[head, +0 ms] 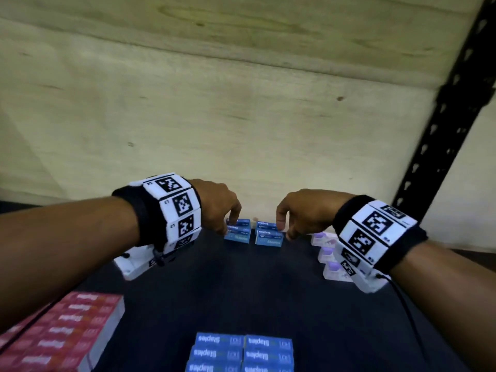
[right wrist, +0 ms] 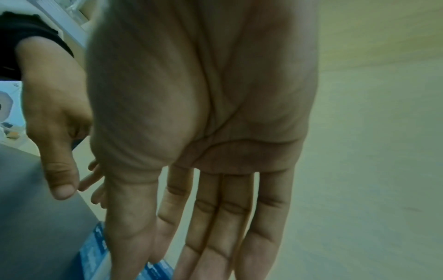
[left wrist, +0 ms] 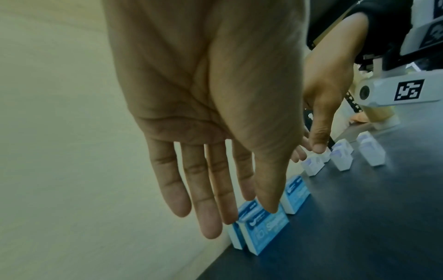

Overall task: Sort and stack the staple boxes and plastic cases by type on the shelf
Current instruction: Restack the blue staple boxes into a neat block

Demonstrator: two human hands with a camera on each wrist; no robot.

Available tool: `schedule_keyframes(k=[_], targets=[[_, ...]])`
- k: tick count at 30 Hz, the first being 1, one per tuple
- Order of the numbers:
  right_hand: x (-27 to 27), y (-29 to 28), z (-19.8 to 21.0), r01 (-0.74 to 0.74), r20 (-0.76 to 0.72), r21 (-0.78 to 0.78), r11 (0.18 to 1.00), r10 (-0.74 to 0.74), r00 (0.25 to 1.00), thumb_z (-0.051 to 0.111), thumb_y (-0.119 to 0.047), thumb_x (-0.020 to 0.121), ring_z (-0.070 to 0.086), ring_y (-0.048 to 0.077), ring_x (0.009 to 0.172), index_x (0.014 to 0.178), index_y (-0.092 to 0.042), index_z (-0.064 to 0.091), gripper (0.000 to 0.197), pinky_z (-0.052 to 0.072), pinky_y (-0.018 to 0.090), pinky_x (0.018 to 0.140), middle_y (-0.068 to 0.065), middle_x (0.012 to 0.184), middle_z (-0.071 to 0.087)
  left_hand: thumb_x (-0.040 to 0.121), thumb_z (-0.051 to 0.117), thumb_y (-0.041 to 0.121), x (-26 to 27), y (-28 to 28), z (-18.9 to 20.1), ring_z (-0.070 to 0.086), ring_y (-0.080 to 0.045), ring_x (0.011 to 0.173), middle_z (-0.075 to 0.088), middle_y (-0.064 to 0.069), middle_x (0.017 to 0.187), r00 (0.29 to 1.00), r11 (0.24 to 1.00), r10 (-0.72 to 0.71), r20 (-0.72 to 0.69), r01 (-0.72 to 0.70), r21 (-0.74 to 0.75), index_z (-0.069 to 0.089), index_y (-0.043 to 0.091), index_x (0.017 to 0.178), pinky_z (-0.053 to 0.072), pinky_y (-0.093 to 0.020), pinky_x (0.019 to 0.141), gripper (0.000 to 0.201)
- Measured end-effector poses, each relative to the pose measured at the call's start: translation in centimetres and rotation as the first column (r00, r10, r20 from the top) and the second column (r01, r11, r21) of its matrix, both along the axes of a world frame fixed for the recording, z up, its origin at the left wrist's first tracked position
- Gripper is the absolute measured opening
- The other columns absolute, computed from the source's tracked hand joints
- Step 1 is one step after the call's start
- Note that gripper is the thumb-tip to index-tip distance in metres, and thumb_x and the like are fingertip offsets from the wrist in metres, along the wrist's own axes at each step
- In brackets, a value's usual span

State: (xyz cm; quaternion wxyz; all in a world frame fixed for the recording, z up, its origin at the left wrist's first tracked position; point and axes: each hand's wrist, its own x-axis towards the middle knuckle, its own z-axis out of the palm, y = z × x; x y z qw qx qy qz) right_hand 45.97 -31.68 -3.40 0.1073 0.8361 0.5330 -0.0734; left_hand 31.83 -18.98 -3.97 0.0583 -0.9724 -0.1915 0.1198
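On the dark shelf (head: 241, 285) against plywood, my left hand (head: 214, 202) and right hand (head: 306, 210), fingers straight and holding nothing, should square the blue staple boxes (head: 252, 233) just beneath evenly.

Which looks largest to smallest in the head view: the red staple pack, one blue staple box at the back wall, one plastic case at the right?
1. Red staple pack, clearly largest, though nearest the camera.
2. Blue staple box and plastic case: look about alike, so unranked.
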Motion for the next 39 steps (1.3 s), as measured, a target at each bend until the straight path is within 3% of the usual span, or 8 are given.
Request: schedule_keyframes(k=[11,16,21,25,29,32,36,39], targets=[[1.7,2.4,-1.7,-0.030,-0.027,-0.031,0.999,0.030,0.999,0.076,-0.017,0.085,0.063,0.017,0.079,0.105,-0.016,0.070,0.021,0.049,0.027,0.072,-0.004,0.086,0.067,0.090,0.067,0.031,3.4,1.3,-1.9,0.058,-0.023,0.108,0.058,-0.003,0.125,0.994,0.999,-0.008,-0.109,0.012,0.032,0.057,0.019,0.129,0.040,-0.028,0.075,0.042],[1.1,2.3,-1.8,-0.051,-0.024,-0.046,0.998,0.050,0.998,0.074,-0.019,0.087,0.062,0.016,0.079,0.104,-0.013,0.072,0.019,0.052,0.030,0.075,-0.003,0.085,0.066,0.090,0.066,0.024,3.3,1.3,-2.3,0.054,-0.021,0.081,0.061,-0.003,0.097,0.993,1.000,-0.025,-0.112,0.026,0.004,0.065,0.015,0.106,0.041,-0.027,0.069,0.018],[-0.2,1.0,-1.6,-0.067,-0.093,-0.064,0.996,0.061,0.994,0.073,-0.024,0.085,0.063,0.014,0.083,0.100,-0.018,0.074,0.016,0.052,0.029,0.077,-0.001,0.096,0.074,0.087,0.069,0.027,1.9,0.3,-1.6,0.056,-0.014,0.080,0.058,0.011,0.075,0.987,0.993,-0.031,-0.158,0.012,-0.118,0.065,0.019,0.108,0.049,-0.029,0.075,0.023],[-1.8,-0.5,-1.5,-0.055,-0.199,-0.096,0.994,0.035,0.979,0.075,-0.025,0.083,0.063,0.012,0.080,0.095,-0.022,0.072,0.013,0.051,0.027,0.075,0.001,0.099,0.076,0.085,0.071,0.036,0.1,-1.3,-1.2,0.056,-0.012,0.086,0.069,0.003,0.100,0.977,0.993,-0.052,-0.207,0.028,-0.117,0.066,0.020,0.112,0.046,-0.026,0.076,0.032],[-3.8,-2.7,-1.6,-0.083,-0.233,-0.093,0.992,0.059,0.971,0.073,-0.025,0.085,0.057,0.002,0.072,0.101,-0.023,0.072,0.016,0.047,0.021,0.068,-0.013,0.084,0.069,0.085,0.071,0.039,-2.3,-3.0,-1.0,0.059,-0.012,0.091,0.070,0.004,0.104,0.967,0.986,-0.071,-0.245,0.031,-0.163,0.065,0.021,0.113,0.048,-0.028,0.085,0.033],[-5.1,-4.3,-1.7,-0.093,-0.268,-0.097,0.991,0.064,0.961,0.072,-0.025,0.086,0.053,-0.003,0.067,0.102,-0.024,0.071,0.016,0.040,0.016,0.062,-0.018,0.075,0.062,0.086,0.069,0.039,-4.1,-4.1,-0.9,0.056,-0.009,0.091,0.062,0.012,0.097,0.960,0.983,-0.093,-0.263,0.047,-0.176,0.064,0.023,0.116,0.046,-0.027,0.085,0.034],[-6.5,-6.4,-1.7,-0.103,-0.302,-0.102,0.989,0.068,0.951,0.073,-0.025,0.085,0.057,0.001,0.074,0.101,-0.024,0.071,0.016,0.045,0.017,0.070,-0.015,0.081,0.065,0.083,0.071,0.044,-6.3,-5.1,-0.9,0.058,-0.009,0.095,0.064,0.012,0.102,0.954,0.983,-0.121,-0.275,0.076,-0.168,0.066,0.028,0.112,0.049,-0.029,0.091,0.033],[-7.2,-7.7,-1.6,-0.108,-0.317,-0.116,0.987,0.066,0.946,0.073,-0.024,0.086,0.064,0.007,0.085,0.101,-0.024,0.071,0.015,0.051,0.025,0.084,-0.007,0.093,0.073,0.081,0.073,0.042,-7.6,-5.6,-0.9,0.059,-0.006,0.094,0.064,0.017,0.097,0.951,0.975,-0.137,-0.276,0.080,-0.209,0.067,0.031,0.109,0.049,-0.029,0.090,0.030]])
